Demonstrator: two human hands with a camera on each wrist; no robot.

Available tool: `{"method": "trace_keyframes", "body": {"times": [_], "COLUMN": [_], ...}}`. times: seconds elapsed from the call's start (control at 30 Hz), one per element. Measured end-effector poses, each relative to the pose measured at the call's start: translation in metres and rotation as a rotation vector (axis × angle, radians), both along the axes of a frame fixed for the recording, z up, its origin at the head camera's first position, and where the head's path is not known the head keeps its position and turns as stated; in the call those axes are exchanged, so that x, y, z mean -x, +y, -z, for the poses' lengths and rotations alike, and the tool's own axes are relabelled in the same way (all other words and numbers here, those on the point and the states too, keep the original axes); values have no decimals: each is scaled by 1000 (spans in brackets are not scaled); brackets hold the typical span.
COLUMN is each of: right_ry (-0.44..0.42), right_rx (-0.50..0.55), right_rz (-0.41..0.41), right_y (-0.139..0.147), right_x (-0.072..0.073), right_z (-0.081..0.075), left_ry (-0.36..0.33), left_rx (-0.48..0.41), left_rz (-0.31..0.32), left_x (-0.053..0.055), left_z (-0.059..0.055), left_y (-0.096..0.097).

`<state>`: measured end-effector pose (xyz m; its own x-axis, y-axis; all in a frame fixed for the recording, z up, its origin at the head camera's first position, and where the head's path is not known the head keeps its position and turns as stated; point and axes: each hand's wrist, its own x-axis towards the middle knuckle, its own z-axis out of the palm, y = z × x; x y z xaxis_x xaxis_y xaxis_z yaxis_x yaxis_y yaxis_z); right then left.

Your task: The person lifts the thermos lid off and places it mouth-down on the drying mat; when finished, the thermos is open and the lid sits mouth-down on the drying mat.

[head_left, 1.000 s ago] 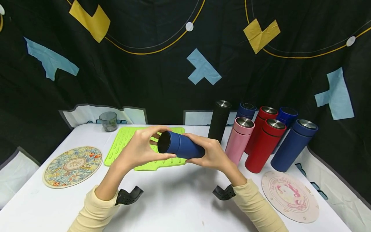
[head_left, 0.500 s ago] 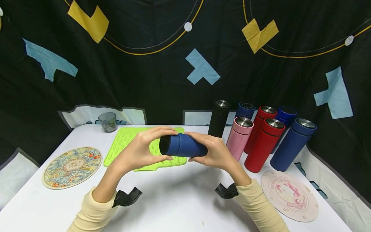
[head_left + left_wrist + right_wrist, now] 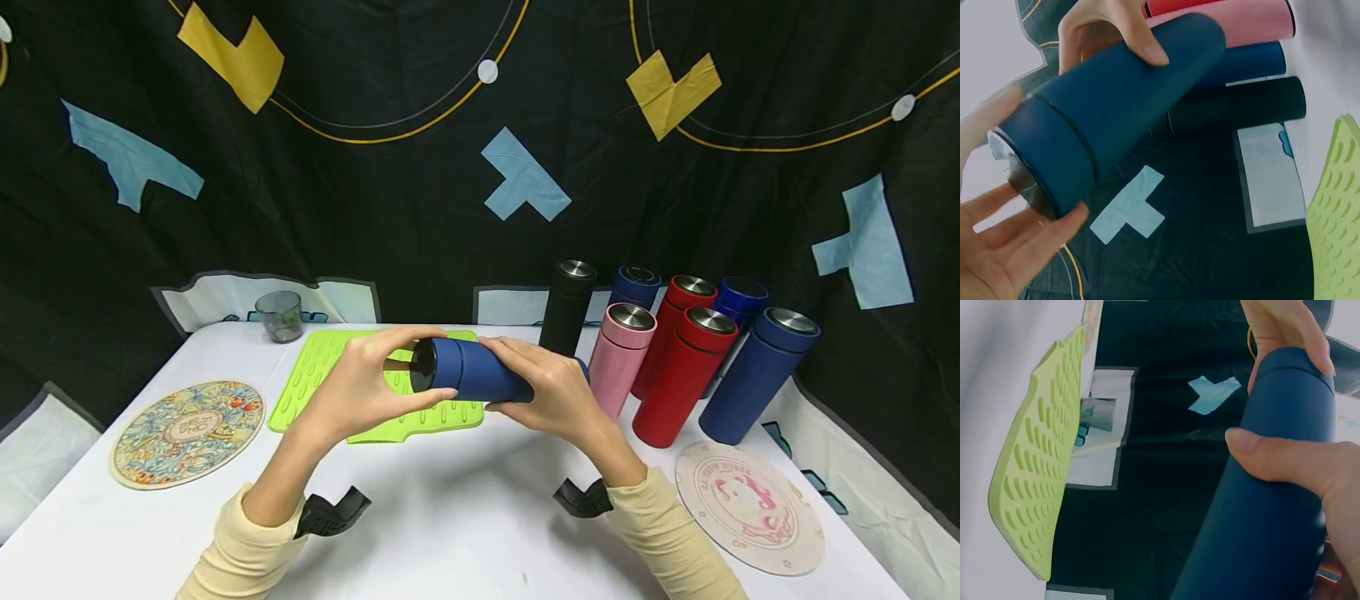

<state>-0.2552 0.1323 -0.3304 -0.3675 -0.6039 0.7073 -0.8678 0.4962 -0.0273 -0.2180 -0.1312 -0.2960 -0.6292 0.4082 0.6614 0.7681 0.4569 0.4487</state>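
Observation:
Both hands hold a dark blue thermos on its side above the table, its lid end toward the left. My left hand pinches the lid between thumb and fingertips, with the palm apart from the lid's end. Round the thermos body curls my right hand, its thumb lying along the near side. Past that hand, the bottom end of the thermos shows at the right. In the left wrist view, the seam between lid and body runs just beside the left fingertips.
A green drying mat lies behind the hands. Black, pink, red and blue thermoses stand at the right. A glass cup, a floral round mat and a pink round mat lie about.
The right hand has shifted along the thermos, so its bottom end now shows beyond the hand. The left fingers have shifted on the lid; the thermos stays at about the same place.

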Motion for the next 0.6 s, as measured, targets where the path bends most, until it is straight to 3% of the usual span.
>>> {"method": "trace_keyframes", "body": {"times": [0.1,0.17,0.27,0.43,0.6], "right_ry": [21,20,0,-55,-72], "right_rx": [-4,-3,-5,3,19], "right_rz": [23,27,19,-28,-49], "right_y": [-1,0,0,2,2], "right_x": [-1,-2,-2,-3,-4], "right_z": [-1,-2,-3,-4,-5], "left_ry": [-35,-50,-46,33,57], "left_rx": [-3,4,25,97,91], "left_rz": [-67,-76,-21,122,140], "left_x": [-2,-2,-3,-2,-2], "left_z": [0,-1,-2,-4,-5], "left_y": [1,2,0,-5,-4]}}
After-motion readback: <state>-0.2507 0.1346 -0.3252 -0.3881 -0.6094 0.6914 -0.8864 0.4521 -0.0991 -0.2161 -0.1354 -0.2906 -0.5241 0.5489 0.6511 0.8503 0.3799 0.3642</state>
